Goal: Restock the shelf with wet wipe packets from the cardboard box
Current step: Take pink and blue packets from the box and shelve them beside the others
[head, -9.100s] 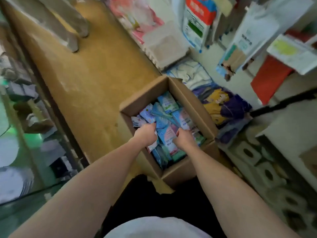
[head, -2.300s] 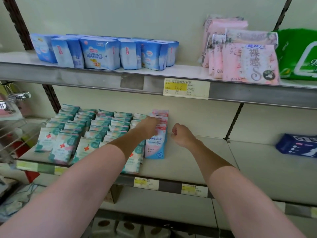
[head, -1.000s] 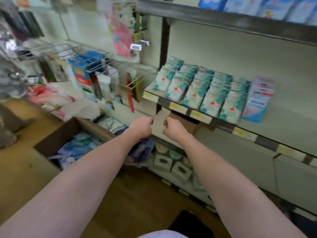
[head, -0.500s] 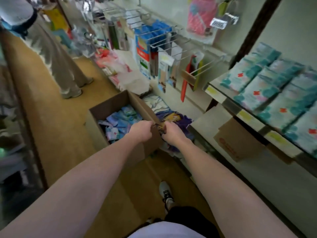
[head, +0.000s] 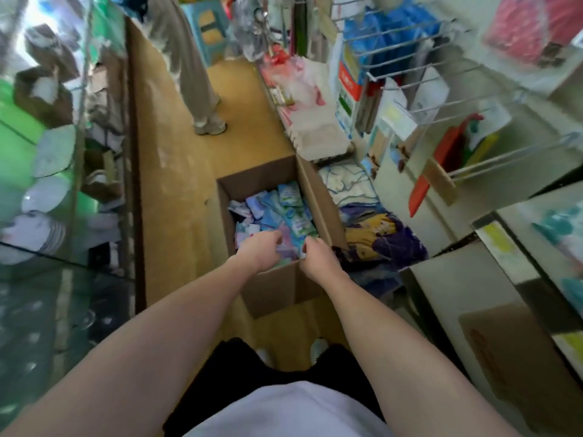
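Both hands [head: 291,252] over boxed wet wipe packets [head: 285,212], labels seemingly unreadable.

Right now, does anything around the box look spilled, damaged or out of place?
Nothing spilled or damaged. The wet wipe packets lie jumbled, not stacked, inside the open cardboard box on the floor. Both hands, left hand and right hand, hover over its near end.

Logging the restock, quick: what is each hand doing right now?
Left hand: over the cardboard box, fingers curled, grip unclear.
Right hand: same, cannot tell.
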The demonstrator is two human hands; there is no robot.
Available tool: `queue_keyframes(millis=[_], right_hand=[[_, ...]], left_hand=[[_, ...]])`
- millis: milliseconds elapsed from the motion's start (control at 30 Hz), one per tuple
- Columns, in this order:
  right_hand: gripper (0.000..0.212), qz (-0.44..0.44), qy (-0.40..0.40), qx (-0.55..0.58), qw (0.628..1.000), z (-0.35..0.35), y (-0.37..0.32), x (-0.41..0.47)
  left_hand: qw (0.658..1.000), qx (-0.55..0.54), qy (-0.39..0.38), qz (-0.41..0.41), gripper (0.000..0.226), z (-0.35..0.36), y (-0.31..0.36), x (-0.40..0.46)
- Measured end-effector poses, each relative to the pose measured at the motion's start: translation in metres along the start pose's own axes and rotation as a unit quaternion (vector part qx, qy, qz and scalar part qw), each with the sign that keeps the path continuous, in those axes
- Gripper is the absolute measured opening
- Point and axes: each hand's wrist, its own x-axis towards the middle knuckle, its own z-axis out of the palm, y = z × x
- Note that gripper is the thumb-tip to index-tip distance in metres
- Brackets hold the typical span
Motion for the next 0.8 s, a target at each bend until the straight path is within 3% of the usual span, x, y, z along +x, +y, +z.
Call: queue_keyframes(millis=[300, 467, 633, 800], right_hand=[[0.024, 0.022, -0.035, 0.010, 0.999, 0.011, -0.038, 0.075], [0.020, 0.084, -0.041, 0.023, 0.995, 0.022, -0.054, 0.116], [0.042, 0.122, -0.088, -0.016, 0.989, 0.049, -0.067, 0.145], [0.050, 0.130, -0.105, -0.039, 0.985, 0.075, -0.068, 0.167]], left_hand=[[0.999, 0.017, -0.040, -0.028, 0.026, -0.019, -0.067, 0.062], [0.996, 0.016, -0.088, 0.028, 0.033, -0.023, -0.098, 0.118], [0.984, 0.011, -0.144, 0.102, 0.035, -0.009, -0.119, 0.169], [0.961, 0.068, -0.202, 0.178, 0.041, 0.015, -0.124, 0.211]])
